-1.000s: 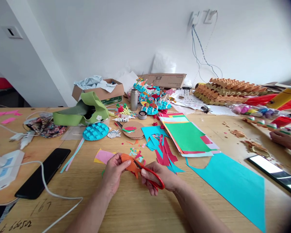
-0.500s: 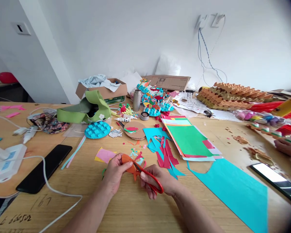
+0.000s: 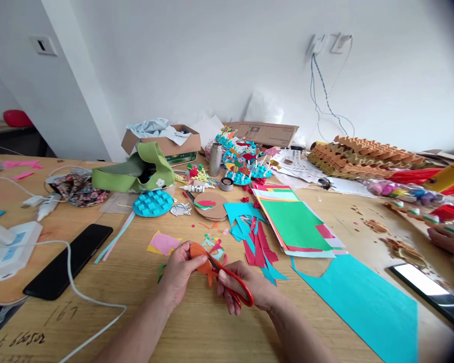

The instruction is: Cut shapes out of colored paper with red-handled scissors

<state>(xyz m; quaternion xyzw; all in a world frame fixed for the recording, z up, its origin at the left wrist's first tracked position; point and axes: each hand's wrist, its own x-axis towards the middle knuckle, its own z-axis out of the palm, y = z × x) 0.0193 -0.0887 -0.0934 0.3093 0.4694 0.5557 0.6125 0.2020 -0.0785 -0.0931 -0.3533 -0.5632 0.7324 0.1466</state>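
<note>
My left hand [image 3: 178, 275] pinches a small orange paper cut-out [image 3: 201, 261] just above the wooden table [image 3: 196, 327]. My right hand [image 3: 249, 287] grips red-handled scissors [image 3: 232, 282], and their blades meet the right edge of the orange piece. Both hands sit close together near the table's front centre. Small coloured scraps [image 3: 215, 242] lie right behind them, with a pink and yellow scrap [image 3: 163, 243] to the left.
A black phone [image 3: 66, 259] and a white device with cable [image 3: 7, 249] lie left. Stacked coloured sheets [image 3: 295, 219] and a big teal sheet [image 3: 359, 297] lie right. Another person's hand [image 3: 450, 242] and a lit phone [image 3: 431, 292] are far right. Boxes, a green bag [image 3: 136, 171] and crafts fill the back.
The view has shifted slightly, so everything sits a little lower and further right. My hands keep the same grip, and the scissors have worked a bit along the orange paper.
</note>
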